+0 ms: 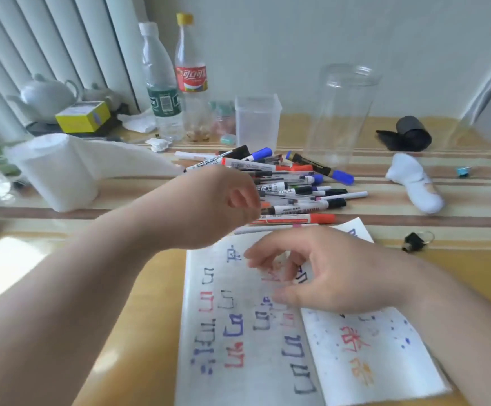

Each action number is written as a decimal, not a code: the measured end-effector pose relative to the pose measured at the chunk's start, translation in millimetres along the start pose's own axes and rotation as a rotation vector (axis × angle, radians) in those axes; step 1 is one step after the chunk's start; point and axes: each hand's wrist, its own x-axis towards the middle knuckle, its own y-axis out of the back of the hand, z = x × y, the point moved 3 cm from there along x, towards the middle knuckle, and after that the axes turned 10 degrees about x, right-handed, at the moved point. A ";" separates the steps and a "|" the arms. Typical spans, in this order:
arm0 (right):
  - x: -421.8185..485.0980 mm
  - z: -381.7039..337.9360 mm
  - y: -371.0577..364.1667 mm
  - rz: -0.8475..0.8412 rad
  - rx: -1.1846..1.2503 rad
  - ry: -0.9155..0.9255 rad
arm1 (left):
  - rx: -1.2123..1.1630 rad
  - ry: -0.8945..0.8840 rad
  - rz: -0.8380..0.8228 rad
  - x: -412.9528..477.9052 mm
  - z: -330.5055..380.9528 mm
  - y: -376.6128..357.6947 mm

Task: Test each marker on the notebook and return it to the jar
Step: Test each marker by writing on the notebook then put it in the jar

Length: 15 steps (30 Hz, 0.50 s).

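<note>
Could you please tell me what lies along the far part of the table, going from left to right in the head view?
White teapot → yellow box → green-labelled bottle → red-labelled bottle → square plastic container → tall clear jar → black roll.

Both hands [223,206] [311,273] hover empty between marker pile [291,186] and notebook [238,332].

- Notebook [238,361]: white pages w/ red, blue, black & orange marks.
- Markers [291,183]: white barrels, caps red, blue, black.
- Jar [343,112]: clear.
- Table [414,218]: yellow w/ brown & cream stripes.
- Bottle [191,77]: red label, yellow cap.
</note>
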 end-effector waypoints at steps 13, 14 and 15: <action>5.3 -5.5 19.8 -0.165 -0.569 -0.228 | -0.459 0.127 -0.003 -5.1 -70.2 -29.1; 11.2 -10.9 23.2 -0.164 -0.606 -0.266 | -0.471 0.122 -0.005 -4.7 -70.8 -29.8; 18.0 -16.6 25.3 -0.169 -0.645 -0.321 | -0.456 0.111 -0.008 -4.1 -70.7 -30.9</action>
